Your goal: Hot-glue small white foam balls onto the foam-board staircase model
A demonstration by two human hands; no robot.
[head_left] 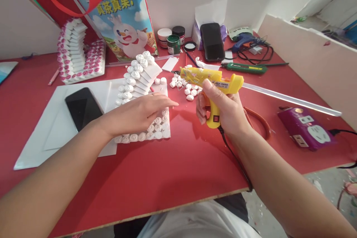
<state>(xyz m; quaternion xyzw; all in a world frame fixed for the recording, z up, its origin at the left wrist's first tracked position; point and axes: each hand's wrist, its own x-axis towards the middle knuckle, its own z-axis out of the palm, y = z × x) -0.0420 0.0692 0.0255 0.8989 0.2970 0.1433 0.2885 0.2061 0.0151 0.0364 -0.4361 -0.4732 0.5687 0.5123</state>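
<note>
In the head view, the right hand (pixel 230 109) is closed around the yellow glue gun (pixel 199 76), above the red worktop (pixel 178 174). The left hand (pixel 139 113) is over the white model (pixel 145 79), between the worktop's front and back edges; whether it grips anything cannot be told. White rolled pieces (pixel 193 92) lie nearer the back edge.

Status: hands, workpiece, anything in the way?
Right hand grips yellow plastic glue gun. Left hand over stepped white model edged with rosettes, contact unclear. Possible clutter: small round white pieces loose on red tabletop.
</note>
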